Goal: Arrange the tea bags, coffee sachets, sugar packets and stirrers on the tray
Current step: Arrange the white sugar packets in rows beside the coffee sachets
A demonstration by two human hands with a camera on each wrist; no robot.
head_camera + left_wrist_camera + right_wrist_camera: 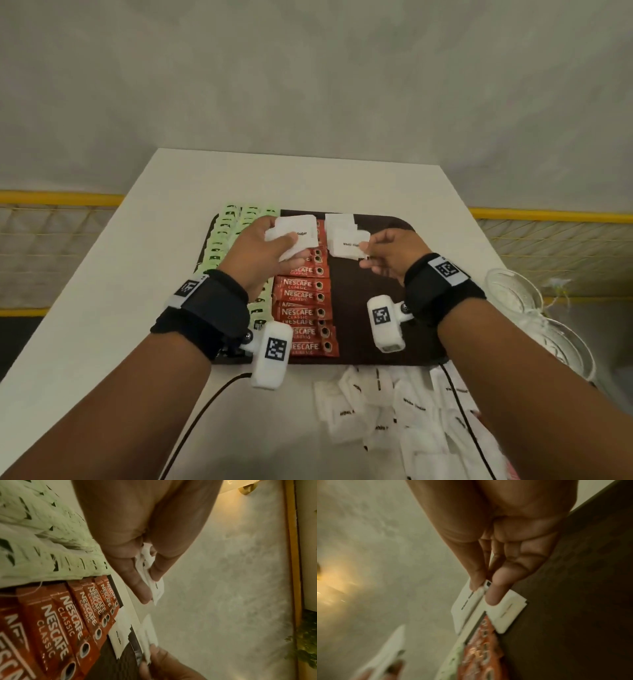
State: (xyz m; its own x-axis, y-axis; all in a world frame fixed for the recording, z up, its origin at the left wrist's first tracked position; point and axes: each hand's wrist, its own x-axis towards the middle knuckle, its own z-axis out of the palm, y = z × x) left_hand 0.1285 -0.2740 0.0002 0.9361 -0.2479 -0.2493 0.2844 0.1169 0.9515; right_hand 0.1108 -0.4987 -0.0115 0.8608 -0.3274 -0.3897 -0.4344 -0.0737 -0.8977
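Note:
A dark brown tray [373,291] lies on the white table. Green tea bags [222,233] fill its left side, and red coffee sachets [303,298] run in a column beside them. My left hand [263,246] grips a bunch of white sugar packets [296,236] above the far end of the sachets; the same bunch [150,573] shows between thumb and fingers in the left wrist view. My right hand [380,255] pinches one sugar packet [347,245] over a small row of white packets [337,221] at the tray's far middle. That pinch on the packet [465,601] is plain in the right wrist view.
A loose heap of white sugar packets [394,411] lies on the table just in front of the tray. A clear plastic container [534,308] stands at the table's right edge. Black cables [205,404] trail from my wrists. A yellow rail [58,197] runs behind the table.

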